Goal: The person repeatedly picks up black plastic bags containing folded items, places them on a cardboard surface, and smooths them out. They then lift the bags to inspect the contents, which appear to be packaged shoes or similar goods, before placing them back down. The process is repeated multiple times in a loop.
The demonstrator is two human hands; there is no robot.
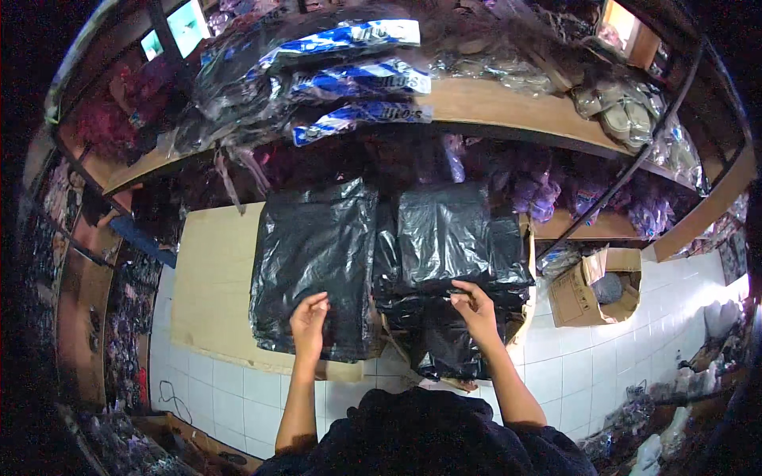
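Black plastic bags point(312, 262) lie in a flat stack on a sheet of cardboard point(217, 285), left of centre. My left hand point(311, 318) is over the lower part of this stack, fingers curled, with nothing visible in them. To the right, more folded black plastic bags point(443, 235) lie in a pile, some hanging lower at its near side. My right hand point(474, 306) is at the near edge of that pile, thumb and forefinger apart. Whether its fingertips touch the plastic cannot be told.
Wooden shelves point(506, 107) ahead bear packs in clear and blue-white plastic point(363, 77) and wrapped shoes point(628, 122). An opened cardboard box point(595, 291) stands on the white tiled floor point(553, 345) at right. Crowded shelving is at left; wrapped goods lie at lower right.
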